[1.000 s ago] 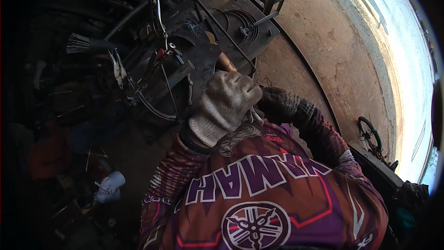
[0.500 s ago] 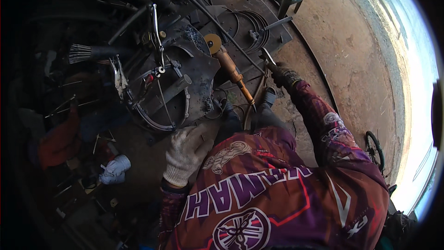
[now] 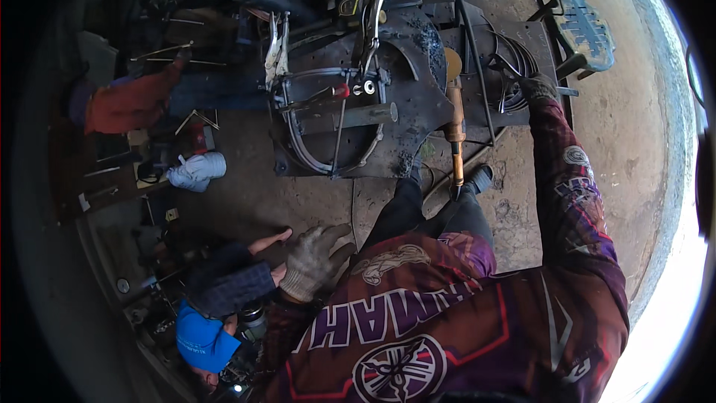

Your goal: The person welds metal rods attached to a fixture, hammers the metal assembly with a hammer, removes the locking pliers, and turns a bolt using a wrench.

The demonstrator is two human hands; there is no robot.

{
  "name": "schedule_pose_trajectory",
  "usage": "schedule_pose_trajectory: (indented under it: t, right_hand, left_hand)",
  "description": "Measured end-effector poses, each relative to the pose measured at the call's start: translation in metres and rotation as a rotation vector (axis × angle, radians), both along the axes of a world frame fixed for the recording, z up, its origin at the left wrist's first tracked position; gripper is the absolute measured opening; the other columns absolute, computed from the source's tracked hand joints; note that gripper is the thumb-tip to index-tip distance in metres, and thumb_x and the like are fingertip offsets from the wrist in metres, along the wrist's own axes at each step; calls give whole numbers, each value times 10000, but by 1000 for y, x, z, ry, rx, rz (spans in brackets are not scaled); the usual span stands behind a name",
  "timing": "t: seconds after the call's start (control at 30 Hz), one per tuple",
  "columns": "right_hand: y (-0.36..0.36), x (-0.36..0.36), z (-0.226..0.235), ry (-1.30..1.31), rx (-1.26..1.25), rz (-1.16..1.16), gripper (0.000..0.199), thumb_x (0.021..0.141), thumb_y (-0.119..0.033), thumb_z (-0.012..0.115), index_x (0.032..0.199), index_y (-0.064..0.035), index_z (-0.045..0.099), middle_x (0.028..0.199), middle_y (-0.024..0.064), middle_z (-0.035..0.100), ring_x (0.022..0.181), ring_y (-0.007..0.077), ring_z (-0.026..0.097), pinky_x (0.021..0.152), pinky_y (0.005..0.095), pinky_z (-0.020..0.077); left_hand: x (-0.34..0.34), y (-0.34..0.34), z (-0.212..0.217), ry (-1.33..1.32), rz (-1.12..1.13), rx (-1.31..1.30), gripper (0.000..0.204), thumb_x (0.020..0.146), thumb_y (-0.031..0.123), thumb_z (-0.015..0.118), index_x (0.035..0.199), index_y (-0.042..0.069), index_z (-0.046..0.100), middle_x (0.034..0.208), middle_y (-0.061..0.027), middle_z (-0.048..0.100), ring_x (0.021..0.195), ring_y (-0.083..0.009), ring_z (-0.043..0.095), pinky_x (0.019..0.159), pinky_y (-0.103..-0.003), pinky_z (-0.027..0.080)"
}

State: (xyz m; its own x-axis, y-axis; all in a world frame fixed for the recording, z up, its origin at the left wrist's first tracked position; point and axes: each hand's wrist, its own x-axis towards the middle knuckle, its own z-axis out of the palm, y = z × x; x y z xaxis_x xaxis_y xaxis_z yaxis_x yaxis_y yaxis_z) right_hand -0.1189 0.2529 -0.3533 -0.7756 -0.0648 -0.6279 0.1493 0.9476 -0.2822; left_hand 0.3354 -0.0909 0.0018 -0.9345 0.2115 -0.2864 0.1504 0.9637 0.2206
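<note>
My left hand, in a pale knit glove, hangs beside my body with its fingers apart, holding nothing. My right hand, in a dark glove, reaches to the table's right side, closed on a slim pliers-like metal tool over a coil of thin rod. An orange angle grinder with a yellowish disc lies across the table's near edge, left of that hand. Further left, a round metal frame sits on the dark steel table with locking pliers and a second pair of locking pliers at it.
A short pipe lies across the frame. One long bar crosses the table. A worn plastic stool stands at far right. Someone in orange is at the left; another person in a blue shirt is low at the left.
My view has swung, so the table shows further right and higher. My right hand has moved rightward from beside the bar to the coil. The blue-shirted person has come into view.
</note>
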Motion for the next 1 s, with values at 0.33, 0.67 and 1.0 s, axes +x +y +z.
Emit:
schedule_pose_trajectory:
  t: [0.33,0.67,1.0]
  right_hand:
    - [-94,114,259,653,-969,23,385,994,-195,679,1325,-3,635,1145,125,692,1077,216,663,953,329,521]
    - [-242,165,400,771,-376,946,188,843,-183,668,969,-72,754,891,168,721,838,372,720,699,446,591]
    - [-310,169,449,322,138,921,224,856,-223,708,1035,-100,762,997,183,736,919,374,730,778,442,606]
  left_hand:
    - [-102,-45,-4,627,189,73,527,803,255,844,1253,42,671,1203,-99,645,1063,-306,621,911,-451,522]
    - [-221,-84,-38,782,-54,212,265,927,412,685,1023,167,655,873,-37,666,745,-263,691,668,-401,545]
    - [-212,-91,-50,749,38,244,163,895,322,686,902,166,641,751,-47,625,625,-255,669,545,-416,516]
